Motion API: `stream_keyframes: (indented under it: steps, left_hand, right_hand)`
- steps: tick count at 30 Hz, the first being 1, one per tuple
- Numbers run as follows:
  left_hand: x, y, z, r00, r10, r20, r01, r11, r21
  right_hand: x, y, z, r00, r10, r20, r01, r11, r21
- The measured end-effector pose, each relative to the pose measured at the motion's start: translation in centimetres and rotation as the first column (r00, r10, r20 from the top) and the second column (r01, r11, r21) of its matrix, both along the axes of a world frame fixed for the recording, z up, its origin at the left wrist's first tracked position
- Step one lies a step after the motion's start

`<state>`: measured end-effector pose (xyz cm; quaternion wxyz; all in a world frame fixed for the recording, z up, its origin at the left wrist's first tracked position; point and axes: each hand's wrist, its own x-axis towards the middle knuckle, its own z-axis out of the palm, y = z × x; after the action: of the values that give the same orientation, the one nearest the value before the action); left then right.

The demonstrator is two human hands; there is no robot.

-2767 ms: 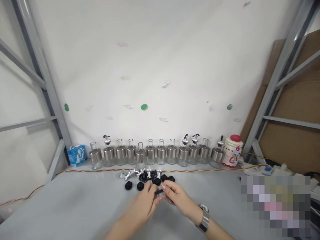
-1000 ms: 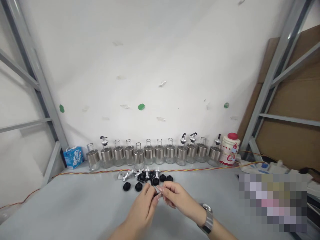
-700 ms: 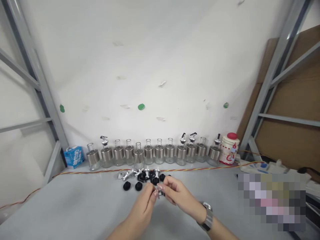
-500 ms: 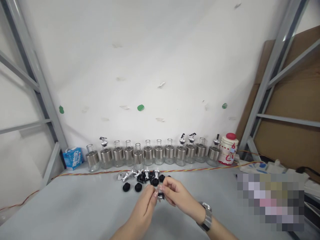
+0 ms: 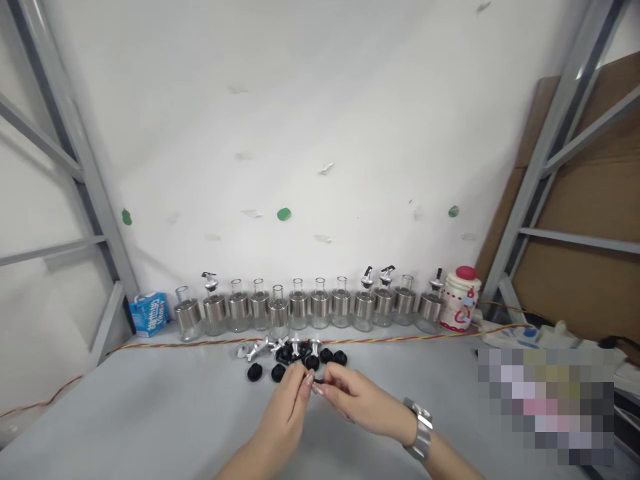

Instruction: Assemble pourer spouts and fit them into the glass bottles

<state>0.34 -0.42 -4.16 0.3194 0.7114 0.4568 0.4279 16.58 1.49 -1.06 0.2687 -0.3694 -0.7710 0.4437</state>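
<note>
My left hand (image 5: 287, 403) is closed, thumb and fingers pinched at the fingertips. Facing it, my right hand (image 5: 357, 400), with a metal watch (image 5: 420, 430) on its wrist, is closed too. Between the two sets of fingertips is a small black pour spout piece (image 5: 319, 381), mostly covered by the fingers. Just beyond the hands lies a pile of silver spouts (image 5: 296, 347) and black stoppers (image 5: 340, 358). Two more black stoppers, one of them a lone stopper (image 5: 255, 372), lie to the left of the hands.
A row of glass bottles with metal sleeves (image 5: 299, 305) stands along the wall; several carry a pour spout (image 5: 387, 275). A blue carton (image 5: 150, 315) is at the left end, a red-lidded jar (image 5: 460, 300) at the right. A twisted wire (image 5: 200, 345) runs before the bottles. Power strips (image 5: 540, 337) lie far right.
My hands have drawn closer around the spout piece, and my right hand has turned slightly. Less of the piece shows now. The camera view has shifted a little.
</note>
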Motion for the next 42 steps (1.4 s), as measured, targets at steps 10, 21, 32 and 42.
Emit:
stream_keyframes:
  steps: [10,21,32,42]
  left_hand:
    - [-0.1,0.1,-0.1,0.990,-0.046,0.135,0.061,0.992,-0.111]
    - [-0.3,-0.3,0.7,0.995,-0.087,0.042,0.089,0.995,-0.041]
    - [-0.5,-0.4,0.4,0.992,-0.069,0.109,0.078,0.994,-0.078]
    - [-0.5,0.0,-0.9,0.932,0.054,0.359,0.100,0.912,-0.397]
  right_hand:
    - [0.5,-0.2,0.5,0.936,-0.155,0.317,-0.022,0.872,0.488]
    - [0.2,-0.2,-0.2,0.966,-0.188,0.177,0.063,0.837,0.544]
    - [0.1,-0.1,-0.6,0.991,-0.133,-0.012,0.128,0.923,0.363]
    - [0.3,0.0,-1.0,0.990,-0.141,0.024,0.114,0.879,0.462]
